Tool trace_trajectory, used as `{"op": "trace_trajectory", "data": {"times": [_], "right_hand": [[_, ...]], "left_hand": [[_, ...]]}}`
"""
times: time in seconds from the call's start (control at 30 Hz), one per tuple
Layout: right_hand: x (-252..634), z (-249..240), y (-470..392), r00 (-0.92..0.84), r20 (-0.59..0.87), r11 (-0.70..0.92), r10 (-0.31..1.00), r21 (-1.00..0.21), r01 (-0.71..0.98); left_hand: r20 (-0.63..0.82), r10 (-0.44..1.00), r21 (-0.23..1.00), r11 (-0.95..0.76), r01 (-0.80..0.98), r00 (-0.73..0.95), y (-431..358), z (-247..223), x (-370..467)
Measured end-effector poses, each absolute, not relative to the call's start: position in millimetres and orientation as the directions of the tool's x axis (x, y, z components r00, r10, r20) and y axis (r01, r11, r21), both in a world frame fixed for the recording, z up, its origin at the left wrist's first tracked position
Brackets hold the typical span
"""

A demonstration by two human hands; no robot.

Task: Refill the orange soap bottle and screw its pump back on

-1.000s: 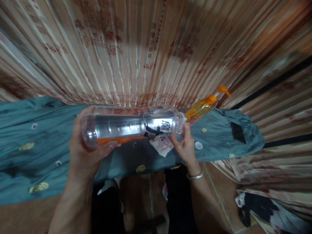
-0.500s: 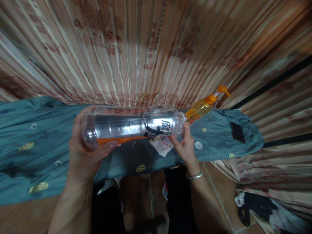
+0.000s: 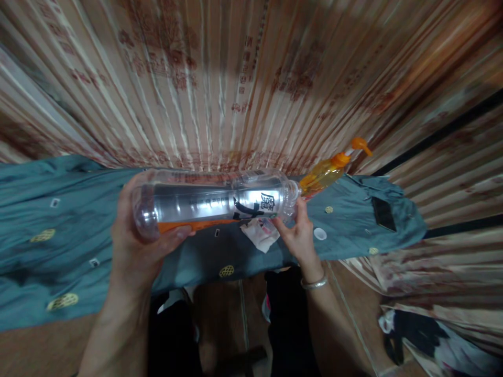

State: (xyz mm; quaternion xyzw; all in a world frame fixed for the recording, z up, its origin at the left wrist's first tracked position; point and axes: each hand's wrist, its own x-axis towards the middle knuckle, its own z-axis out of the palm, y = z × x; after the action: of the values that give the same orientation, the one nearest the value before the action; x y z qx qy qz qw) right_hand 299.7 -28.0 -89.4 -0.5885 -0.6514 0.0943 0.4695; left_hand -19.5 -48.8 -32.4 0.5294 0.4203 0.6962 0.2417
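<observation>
Clear plastic, smooth and thin-looking, forms the large bottle [image 3: 212,201] you hold lying almost level above the teal cloth [image 3: 188,262], its neck pointing right. Your left hand [image 3: 135,248] is wrapped around the base, thumb along the near side; your right hand [image 3: 297,235] grips close to the neck. If the walls are slick or you squeeze unevenly, the base could slide from your left palm or the sides could buckle. Whether the mouth is open is hidden; if it is, any liquid inside could run onto the cloth, the crumpled tissue [image 3: 261,238] below, or the small white disc [image 3: 320,234]. The orange pump bottle [image 3: 322,177] shows just past the neck; I can't tell if they touch, but a rightward jerk could knock it. The phone [image 3: 384,213] lies farther right, exposed to a wide splash.
</observation>
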Motion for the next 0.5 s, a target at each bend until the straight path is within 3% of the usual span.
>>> {"op": "trace_trajectory", "data": {"times": [0.5], "right_hand": [[299.6,-87.9,-28.5,0.126,0.491,0.287,0.862,-0.678,0.676]], "left_hand": [[0.553,0.776,0.831,-0.54,0.134,-0.303,-48.8,-32.9,-18.7]]}}
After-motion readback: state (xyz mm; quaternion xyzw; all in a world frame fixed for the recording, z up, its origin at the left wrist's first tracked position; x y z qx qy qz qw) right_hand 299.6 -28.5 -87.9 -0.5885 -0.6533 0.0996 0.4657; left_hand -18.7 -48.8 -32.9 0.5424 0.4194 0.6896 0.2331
